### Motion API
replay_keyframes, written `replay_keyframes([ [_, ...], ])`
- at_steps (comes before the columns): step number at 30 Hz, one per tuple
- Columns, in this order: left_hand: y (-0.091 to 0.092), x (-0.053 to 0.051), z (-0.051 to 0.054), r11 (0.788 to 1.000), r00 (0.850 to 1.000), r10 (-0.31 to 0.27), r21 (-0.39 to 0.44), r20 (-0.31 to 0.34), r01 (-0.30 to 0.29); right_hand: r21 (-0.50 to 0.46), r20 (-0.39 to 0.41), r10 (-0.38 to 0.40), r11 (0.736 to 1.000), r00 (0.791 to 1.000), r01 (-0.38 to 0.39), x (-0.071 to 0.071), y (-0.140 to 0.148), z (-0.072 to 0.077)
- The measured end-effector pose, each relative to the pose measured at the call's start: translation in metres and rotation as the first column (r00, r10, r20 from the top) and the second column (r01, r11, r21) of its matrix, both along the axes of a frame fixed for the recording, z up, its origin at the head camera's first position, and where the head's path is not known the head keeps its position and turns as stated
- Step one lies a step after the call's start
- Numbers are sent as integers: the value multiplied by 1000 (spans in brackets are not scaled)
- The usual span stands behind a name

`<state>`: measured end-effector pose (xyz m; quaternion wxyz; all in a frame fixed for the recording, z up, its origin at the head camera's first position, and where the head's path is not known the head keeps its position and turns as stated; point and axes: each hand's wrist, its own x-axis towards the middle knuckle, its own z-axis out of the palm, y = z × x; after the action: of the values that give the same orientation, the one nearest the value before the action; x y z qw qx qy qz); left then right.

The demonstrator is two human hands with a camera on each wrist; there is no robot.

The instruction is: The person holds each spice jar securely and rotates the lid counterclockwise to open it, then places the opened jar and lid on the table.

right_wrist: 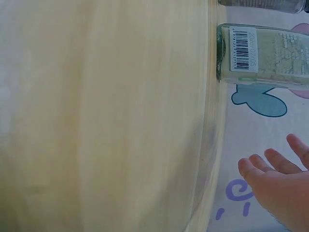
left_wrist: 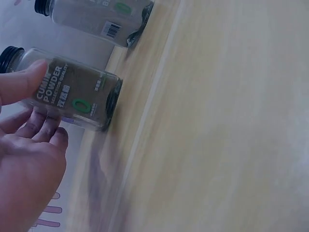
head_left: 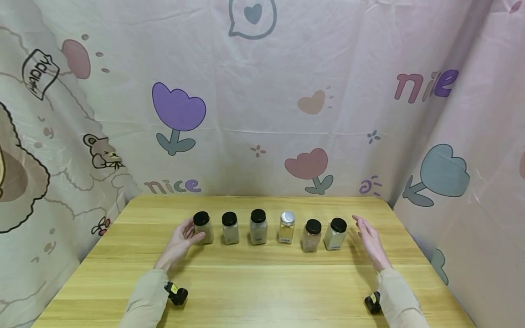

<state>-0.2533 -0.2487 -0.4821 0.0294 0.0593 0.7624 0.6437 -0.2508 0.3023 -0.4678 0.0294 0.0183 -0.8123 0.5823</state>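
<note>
My left hand (head_left: 180,242) (left_wrist: 31,150) holds the leftmost jar (head_left: 204,230), thumb on its front and fingers behind. The left wrist view shows this black-lidded jar (left_wrist: 72,92) labelled cumin powder, upright on the table. To its right stand a small black-lidded jar (head_left: 231,232), a taller one (head_left: 258,231), a silver-lidded yellow jar (head_left: 286,231), a black-lidded pinkish-brown jar (head_left: 311,239) and a pale one (head_left: 335,238). My right hand (head_left: 371,241) (right_wrist: 282,188) is open beside the pale jar (right_wrist: 265,55), apart from it, holding nothing.
The jars stand in a row toward the back of the wooden table (head_left: 262,291). A printed curtain (head_left: 246,91) hangs behind the table and along both sides. Small black devices (head_left: 178,295) sit at both wrists.
</note>
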Motion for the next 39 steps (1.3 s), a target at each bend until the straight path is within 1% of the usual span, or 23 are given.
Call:
replay_keyframes([
  [4,0,2,-2,1000,1000,7,-7,-18,-7,-16,-5,4,1000,1000,-4,0,0,0],
  [7,1,4,-3,999,1000,15,-34,-26,-15,-25,-12,-10,1000,1000,10,1,-1,1],
  [10,3,8,-4,998,1000,23,-53,-12,-24,-34,-22,-39,999,999,38,2,-4,2],
  [13,4,11,-4,998,1000,28,-52,2,-28,-47,-34,-87,995,996,85,4,-8,4],
  [17,7,15,-5,997,999,37,-69,-15,-38,-68,-78,-165,985,983,160,6,-16,5],
  [21,12,20,-5,993,998,31,-108,-52,-37,-98,-150,-236,970,960,223,9,-25,6],
  [25,18,26,-5,991,998,25,-128,-63,-33,-125,-219,-303,951,927,282,12,-33,7],
  [30,24,30,-6,991,996,25,-132,-83,-36,-128,-300,-357,934,885,333,15,-43,7],
  [32,27,31,-7,990,995,19,-135,-94,-32,-134,-334,-381,925,862,357,17,-48,7],
  [35,31,33,-8,992,994,12,-124,-109,-25,-170,-395,-423,906,815,388,18,-55,9],
  [37,34,33,-9,994,993,13,-107,-114,-25,-200,-448,-448,894,773,402,18,-61,10],
  [39,38,33,-9,996,993,10,-92,-120,-21,-225,-506,-460,887,730,403,19,-68,13],
])
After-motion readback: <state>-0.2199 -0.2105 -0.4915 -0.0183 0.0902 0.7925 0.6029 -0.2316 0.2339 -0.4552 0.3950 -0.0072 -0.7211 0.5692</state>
